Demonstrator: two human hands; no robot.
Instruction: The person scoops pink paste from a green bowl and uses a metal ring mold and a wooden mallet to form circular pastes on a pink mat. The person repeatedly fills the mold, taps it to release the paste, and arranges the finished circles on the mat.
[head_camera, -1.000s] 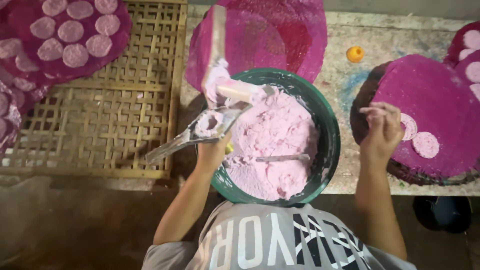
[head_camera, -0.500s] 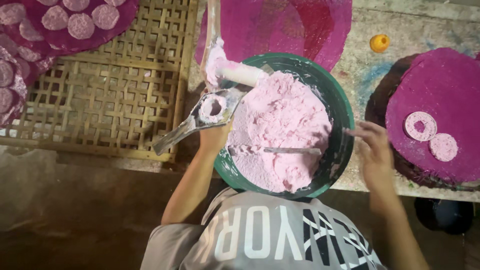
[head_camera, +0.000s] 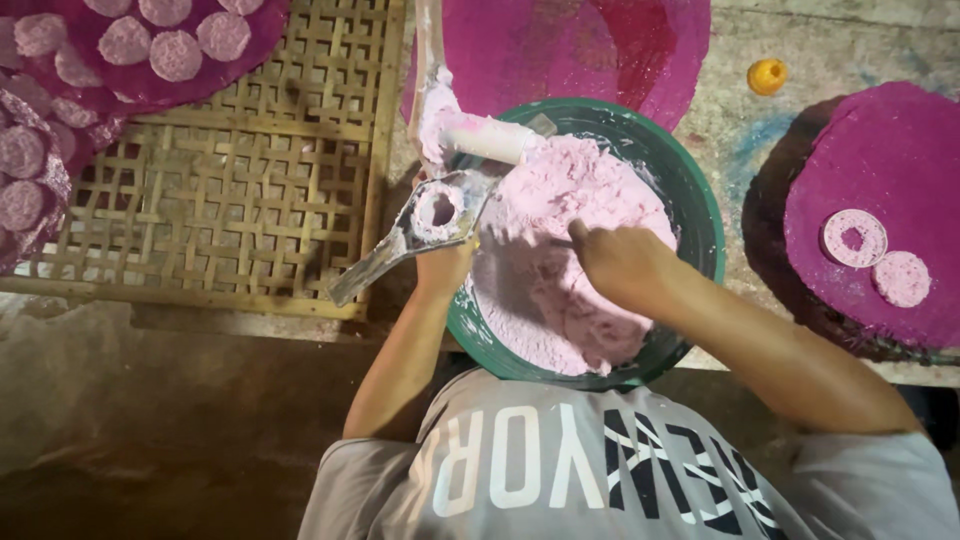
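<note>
Holding a metal ring mould (head_camera: 432, 215) at the near-left rim of the green basin (head_camera: 700, 215), the left hand (head_camera: 445, 265) is closed round the tool just below its round opening — the long handle runs down and to the left, away from the basin and out over the woven bamboo rack (head_camera: 220, 200). The right hand (head_camera: 620, 262) is inside the basin, fingers curled onto the pink paste (head_camera: 570, 300), possibly gripping a thin tool; whether it holds one cannot be told. The two hands are apart, the paste lying directly to the right of the mould, nearer the right hand. The mould's ring is filled around a dark central hole and smeared with paste. A white roller (head_camera: 485, 143), coated pink, rests on the basin's far-left rim. Two formed pink discs (head_camera: 875, 255) sit on a magenta cloth-covered round board (head_camera: 880, 170) at right — well apart from both hands.
</note>
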